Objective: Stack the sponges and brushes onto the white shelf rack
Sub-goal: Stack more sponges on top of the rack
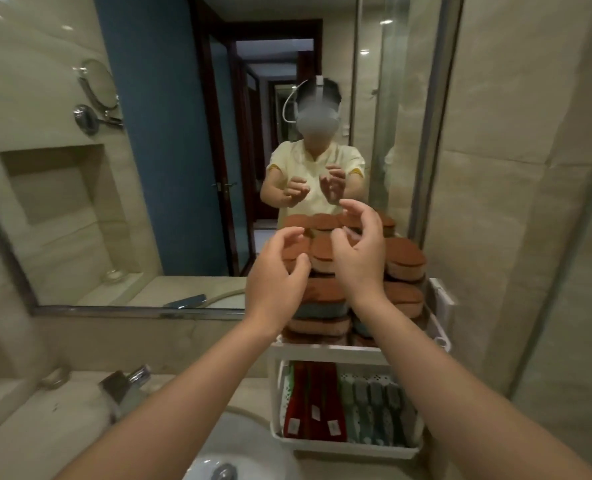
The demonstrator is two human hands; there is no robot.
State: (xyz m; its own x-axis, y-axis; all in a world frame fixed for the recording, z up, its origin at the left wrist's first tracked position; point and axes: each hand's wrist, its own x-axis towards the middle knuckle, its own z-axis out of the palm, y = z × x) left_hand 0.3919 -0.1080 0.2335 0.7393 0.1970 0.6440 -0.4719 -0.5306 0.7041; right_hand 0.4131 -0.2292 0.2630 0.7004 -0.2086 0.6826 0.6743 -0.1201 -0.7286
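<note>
A white shelf rack [325,349] stands on the counter against the mirror, right of the basin. Its top tier carries a tall pile of brown-topped sponges [405,261], some with blue or pink undersides. The lower tier holds red and grey-green brushes [367,410] lying side by side. My left hand [280,271] and my right hand [360,251] hover in front of the upper part of the sponge pile, fingers curled and apart, with nothing in either. They hide the middle of the pile.
A large mirror [183,150] behind the rack shows a person wearing a headset. A chrome tap [128,382] and white basin [232,448] lie at the lower left. A tiled wall [529,202] closes the right side. A round mirror [97,84] hangs at the upper left.
</note>
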